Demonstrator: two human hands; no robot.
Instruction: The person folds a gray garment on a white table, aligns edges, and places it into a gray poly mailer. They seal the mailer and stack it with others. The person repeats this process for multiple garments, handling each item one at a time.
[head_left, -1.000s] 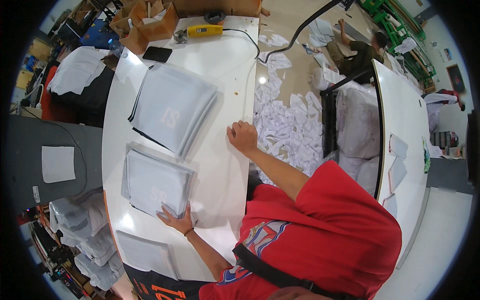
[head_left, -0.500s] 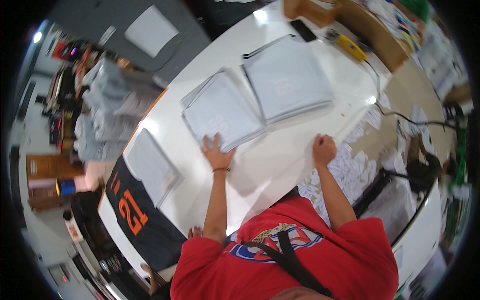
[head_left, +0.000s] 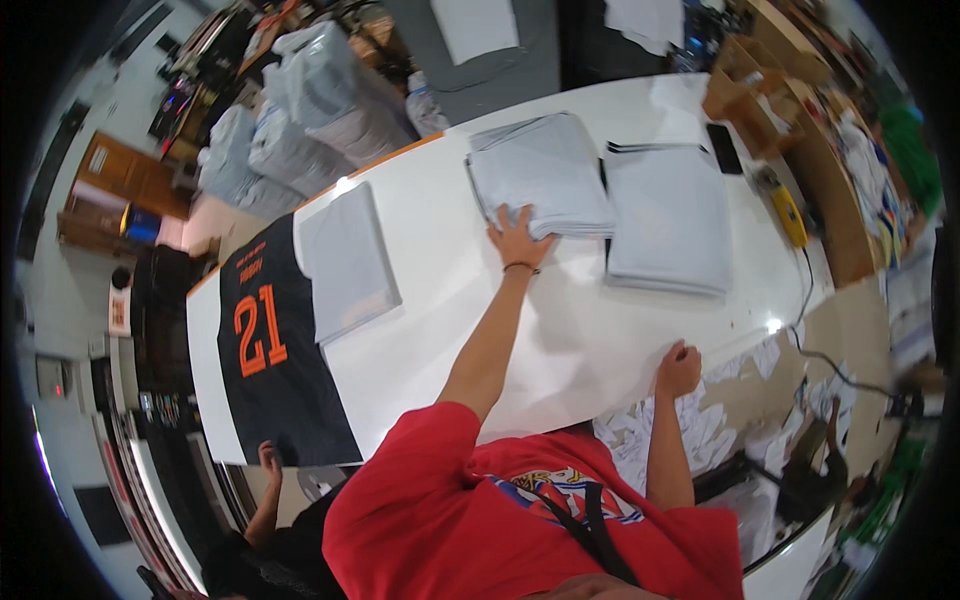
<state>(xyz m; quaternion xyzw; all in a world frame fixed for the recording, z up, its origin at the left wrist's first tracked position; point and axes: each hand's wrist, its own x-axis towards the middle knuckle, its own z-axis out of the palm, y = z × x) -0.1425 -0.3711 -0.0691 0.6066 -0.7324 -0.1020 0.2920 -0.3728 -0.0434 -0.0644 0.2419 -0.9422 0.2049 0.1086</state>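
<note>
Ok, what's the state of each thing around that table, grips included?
Left grip: open, spread on the middle grey stack
Middle grey stack: flat, layered
Right grey stack: flat, no hand on it
Black jersey: spread out, number up
Left grey stack: flat, beside the jersey
Right grip: closed, holding nothing visible
Phone: flat, screen dark
Yellow tool: lying down, corded; on or off unclear

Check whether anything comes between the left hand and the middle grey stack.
Nothing visible does: the left hand rests on the near edge of the middle grey stack; the right grey stack sits beside it.
</note>
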